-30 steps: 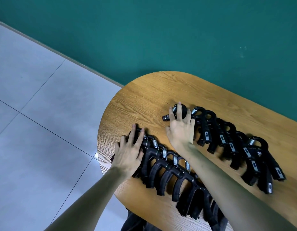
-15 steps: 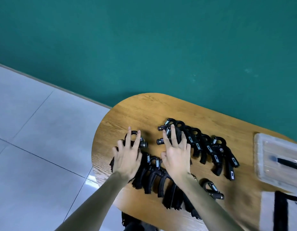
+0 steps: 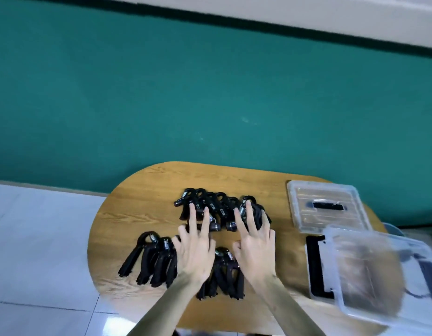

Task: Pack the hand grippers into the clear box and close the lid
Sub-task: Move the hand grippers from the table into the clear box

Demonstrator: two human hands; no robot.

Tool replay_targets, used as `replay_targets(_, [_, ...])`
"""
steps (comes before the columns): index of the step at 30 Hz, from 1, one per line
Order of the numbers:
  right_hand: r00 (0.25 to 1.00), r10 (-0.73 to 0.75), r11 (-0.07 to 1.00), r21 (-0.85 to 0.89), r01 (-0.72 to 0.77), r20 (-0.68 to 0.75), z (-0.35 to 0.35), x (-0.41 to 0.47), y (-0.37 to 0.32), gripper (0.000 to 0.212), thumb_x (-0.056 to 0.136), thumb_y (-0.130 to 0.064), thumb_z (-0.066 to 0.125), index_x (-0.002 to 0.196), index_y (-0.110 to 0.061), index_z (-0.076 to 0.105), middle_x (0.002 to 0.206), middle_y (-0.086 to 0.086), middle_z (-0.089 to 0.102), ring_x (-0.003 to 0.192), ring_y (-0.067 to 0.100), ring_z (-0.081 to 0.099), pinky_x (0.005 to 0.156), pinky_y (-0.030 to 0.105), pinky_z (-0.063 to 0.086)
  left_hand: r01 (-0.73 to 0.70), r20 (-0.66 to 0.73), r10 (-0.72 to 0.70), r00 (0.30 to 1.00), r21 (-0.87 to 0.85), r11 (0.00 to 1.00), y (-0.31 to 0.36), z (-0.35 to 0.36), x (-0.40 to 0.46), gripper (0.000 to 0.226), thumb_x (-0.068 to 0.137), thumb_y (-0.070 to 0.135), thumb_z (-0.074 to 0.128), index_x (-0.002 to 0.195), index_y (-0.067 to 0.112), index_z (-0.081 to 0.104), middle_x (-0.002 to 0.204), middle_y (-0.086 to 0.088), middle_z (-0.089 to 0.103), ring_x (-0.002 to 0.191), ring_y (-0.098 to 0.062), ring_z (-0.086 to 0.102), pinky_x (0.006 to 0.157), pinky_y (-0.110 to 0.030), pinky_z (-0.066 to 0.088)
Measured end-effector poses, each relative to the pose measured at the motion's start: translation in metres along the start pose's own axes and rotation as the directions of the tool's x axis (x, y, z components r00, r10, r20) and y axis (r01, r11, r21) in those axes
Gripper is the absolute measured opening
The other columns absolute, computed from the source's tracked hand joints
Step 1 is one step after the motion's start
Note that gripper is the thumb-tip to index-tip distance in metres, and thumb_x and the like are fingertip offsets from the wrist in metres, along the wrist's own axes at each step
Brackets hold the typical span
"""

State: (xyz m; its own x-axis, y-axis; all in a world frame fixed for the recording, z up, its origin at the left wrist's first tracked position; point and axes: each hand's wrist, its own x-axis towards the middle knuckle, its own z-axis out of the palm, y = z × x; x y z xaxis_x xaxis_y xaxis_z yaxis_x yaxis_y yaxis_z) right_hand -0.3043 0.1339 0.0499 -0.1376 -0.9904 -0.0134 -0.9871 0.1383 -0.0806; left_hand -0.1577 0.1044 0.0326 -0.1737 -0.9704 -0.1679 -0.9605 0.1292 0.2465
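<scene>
Hands out flat over the bench (image 3: 127,224) — both of them spread above a scatter of black hand grippers. Left hand (image 3: 194,253) sits palm down, fingers splayed and released, its fingertips (image 3: 192,209) reaching onto the far row of grippers (image 3: 217,206), which lies in a tight line toward the green wall (image 3: 161,93). Right hand (image 3: 255,248) mirrors it just beside, also open, nothing clenched, two long fingers resting over the right end of that same row where a steel spring shows. No grip closed on anything — both hands lie loose on top of the pile.

Near row now: a bunch of grippers (image 3: 149,258) fans out left of the left wrist, handles pointing toward the bench's near edge, and another bunch (image 3: 222,275) lies between the two forearms, partly hidden under them.

Over on the right, well apart from the grippers, the clear box (image 3: 370,270) stands with nothing black visible inside; it is blurred, so its contents are hard to judge. Beyond it, nearer the wall, the clear lid (image 3: 328,207) lies flat on the bench with its black handle up — off the box. White tile floor (image 3: 28,238) shows to the left.
</scene>
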Motion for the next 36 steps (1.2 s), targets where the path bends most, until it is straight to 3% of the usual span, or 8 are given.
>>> replay_targets(9, [0.99,0.128,0.992,0.028,-0.127,-0.056,-0.022,-0.031,0.13,0.087,0.072,-0.017,0.075,0.151,-0.019,0.041,0.164,0.009,0.025,0.133,0.047,0.04,0.095,0.056,0.048,-0.13,-0.047,0.13,0.99,0.007,0.992,0.139,0.023,-0.013,0.078,0.102,0.036,0.04,0.159,0.03,-0.013,0.165,-0.009,-0.027,0.112,-0.029,0.037,0.09,-0.043,0.038])
replay_targets(15, [0.977,0.203,0.979,0.039,-0.201,-0.068,-0.039,-0.062,0.239,0.087,0.072,-0.018,0.072,0.152,-0.021,0.039,0.166,0.007,0.02,0.133,0.046,0.039,0.09,0.053,0.048,-0.168,-0.016,0.167,0.986,-0.014,0.986,0.252,0.044,-0.034,0.078,0.102,0.035,0.042,0.16,0.03,-0.01,0.165,-0.009,-0.026,0.113,-0.03,0.038,0.092,-0.046,0.039])
replay_targets(20, [0.962,0.265,0.963,0.078,-0.259,-0.068,-0.043,-0.084,0.322,0.093,0.064,-0.016,0.081,0.149,-0.02,0.043,0.162,0.009,0.028,0.129,0.046,0.04,0.086,0.053,0.05,-0.2,-0.003,0.2,0.98,-0.037,0.979,0.335,0.068,-0.048,0.08,0.102,0.033,0.044,0.159,0.031,-0.012,0.166,-0.011,-0.022,0.109,-0.03,0.04,0.093,-0.047,0.038])
replay_targets(23, [0.954,0.298,0.952,0.084,-0.294,-0.041,-0.037,-0.096,0.362,0.091,0.066,-0.018,0.082,0.149,-0.02,0.044,0.162,0.01,0.028,0.128,0.046,0.042,0.085,0.052,0.05,-0.203,0.008,0.203,0.979,-0.026,0.979,0.374,0.087,-0.055,0.081,0.1,0.032,0.049,0.161,0.028,-0.003,0.168,-0.013,-0.014,0.107,-0.03,0.041,0.089,-0.045,0.038])
replay_targets(27, [0.942,0.335,0.937,0.097,-0.335,0.015,-0.021,-0.108,0.4,0.088,0.066,-0.017,0.078,0.147,-0.019,0.046,0.162,0.01,0.03,0.126,0.048,0.043,0.08,0.053,0.05,-0.186,0.073,0.187,0.98,-0.015,0.982,0.409,0.113,-0.063,0.082,0.097,0.031,0.053,0.162,0.026,0.003,0.168,-0.016,-0.009,0.108,-0.032,0.045,0.087,-0.045,0.04])
replay_targets(33, [0.939,0.333,0.932,0.119,-0.341,0.085,0.011,-0.117,0.429,0.085,0.068,-0.024,0.077,0.147,-0.019,0.048,0.161,0.011,0.031,0.124,0.05,0.045,0.078,0.053,0.05,-0.184,0.177,0.177,0.968,0.027,0.983,0.429,0.142,-0.065,0.079,0.101,0.031,0.042,0.16,0.028,-0.011,0.166,-0.013,-0.024,0.113,-0.028,0.038,0.088,-0.042,0.035])
replay_targets(36, [0.932,0.341,0.926,0.123,-0.356,0.125,0.023,-0.111,0.435,0.076,0.071,-0.029,0.064,0.146,-0.019,0.049,0.161,0.01,0.031,0.12,0.049,0.047,0.079,0.052,0.05,-0.166,0.181,0.158,0.971,0.027,0.986,0.431,0.156,-0.057,0.08,0.101,0.03,0.045,0.16,0.027,-0.009,0.166,-0.013,-0.023,0.111,-0.027,0.039,0.087,-0.041,0.035])
